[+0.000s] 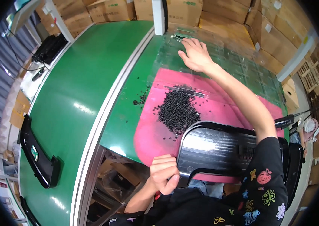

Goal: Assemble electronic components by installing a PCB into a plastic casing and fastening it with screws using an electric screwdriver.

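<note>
My right hand (pixel 196 56) reaches to the far side of the workbench, fingers stretched out and thumb apart. Its fingertips are over a small dark piece beside a green circuit board (pixel 184 32), on clear plastic trays (pixel 227 56). Whether they touch it I cannot tell. Close to my body, my left hand (pixel 164 174) is curled closed beside the left corner of a black plastic housing (pixel 216 145); what its fingers hold, if anything, is hidden. The housing lies partly on a pink mat (pixel 150 139). Beyond it is a heap of small black screws (pixel 178 109).
On the left runs a green conveyor belt (pixel 80 83) with a metal rail (pixel 110 101). A curved black plastic part (pixel 39 158) with a small board lies on it. Cardboard boxes (pixel 220 24) stand behind the bench, near a white post (pixel 159 17). More black housings (pixel 295 162) are at right.
</note>
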Motion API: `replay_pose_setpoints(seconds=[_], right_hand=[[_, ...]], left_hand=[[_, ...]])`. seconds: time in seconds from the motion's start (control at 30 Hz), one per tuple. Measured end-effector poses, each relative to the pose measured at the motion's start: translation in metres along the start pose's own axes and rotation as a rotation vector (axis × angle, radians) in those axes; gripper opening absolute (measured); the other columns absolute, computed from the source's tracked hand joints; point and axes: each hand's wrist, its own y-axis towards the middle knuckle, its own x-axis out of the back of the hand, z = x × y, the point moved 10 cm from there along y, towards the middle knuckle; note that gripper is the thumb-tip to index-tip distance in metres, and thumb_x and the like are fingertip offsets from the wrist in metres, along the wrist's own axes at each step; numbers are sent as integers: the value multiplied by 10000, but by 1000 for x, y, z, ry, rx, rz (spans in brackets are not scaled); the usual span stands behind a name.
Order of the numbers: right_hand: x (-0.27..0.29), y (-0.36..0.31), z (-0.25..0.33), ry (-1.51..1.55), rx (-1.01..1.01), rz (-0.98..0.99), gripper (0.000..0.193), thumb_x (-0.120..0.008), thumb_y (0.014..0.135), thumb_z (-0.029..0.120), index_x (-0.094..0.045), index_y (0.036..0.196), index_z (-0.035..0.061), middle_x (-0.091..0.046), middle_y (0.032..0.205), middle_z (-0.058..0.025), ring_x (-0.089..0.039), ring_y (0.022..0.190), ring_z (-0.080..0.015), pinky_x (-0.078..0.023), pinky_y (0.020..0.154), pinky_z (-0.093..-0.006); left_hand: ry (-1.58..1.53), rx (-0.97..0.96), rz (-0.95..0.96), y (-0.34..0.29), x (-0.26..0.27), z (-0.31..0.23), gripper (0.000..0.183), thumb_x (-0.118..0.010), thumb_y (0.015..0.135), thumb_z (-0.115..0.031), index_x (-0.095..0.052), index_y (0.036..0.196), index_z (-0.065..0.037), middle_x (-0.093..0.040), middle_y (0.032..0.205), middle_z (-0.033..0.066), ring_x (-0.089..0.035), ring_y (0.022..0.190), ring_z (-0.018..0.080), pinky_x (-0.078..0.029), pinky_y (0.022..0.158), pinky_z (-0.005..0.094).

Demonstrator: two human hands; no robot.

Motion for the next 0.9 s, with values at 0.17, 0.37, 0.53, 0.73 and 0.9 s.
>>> replay_pose_setpoints(seconds=[0.17, 0.37, 0.53, 0.73, 0.9], right_hand=[[123, -104, 49, 316, 444, 23, 280, -588, 861, 90, -622, 1110, -34, -621, 1179, -159, -542, 1160, -306, -421, 997, -394], [200, -227, 65, 471, 636, 287, 294, -638, 762, 15, -627, 1054, -22, -635, 1090, -132, -595, 1038, -308, -477, 890, -405], [236, -259, 37, 309, 487, 89, 443, -705, 710, 26, -601, 1139, -11, -619, 1140, -137, -606, 1041, -319, -492, 890, -421], [258, -309, -13, 111, 274, -166, 578, -814, 625, 20, -598, 1157, -41, -638, 1127, -175, -623, 1037, -336, -511, 880, -396], [252, -341, -32, 220, 130, -228, 616, -827, 651, 69, -582, 1198, -76, -637, 1147, -209, -624, 1051, -330, -502, 901, -394]], left_hand=[[-709, 522, -101, -12, 14, 40, 214, -579, 816, -121, -627, 680, 38, -550, 592, 64, -406, 480, 139, -319, 479, 307], [332, 345, 182, 88, -20, 6, 737, -776, 723, -26, -436, 1376, -6, -636, 1071, 139, -632, 887, 253, -504, 723, 336], [184, 291, 522, 115, -87, 7, 371, -574, 895, 76, -545, 1261, 23, -706, 899, 114, -710, 824, 173, -549, 721, 256], [-344, 575, 626, 117, -142, 19, 361, -508, 979, -28, -462, 1327, 59, -693, 965, 157, -705, 823, 197, -528, 661, 253], [-470, 678, 749, 102, -170, 33, 398, -538, 967, -47, -455, 1343, 55, -699, 948, 153, -707, 797, 191, -524, 619, 247]])
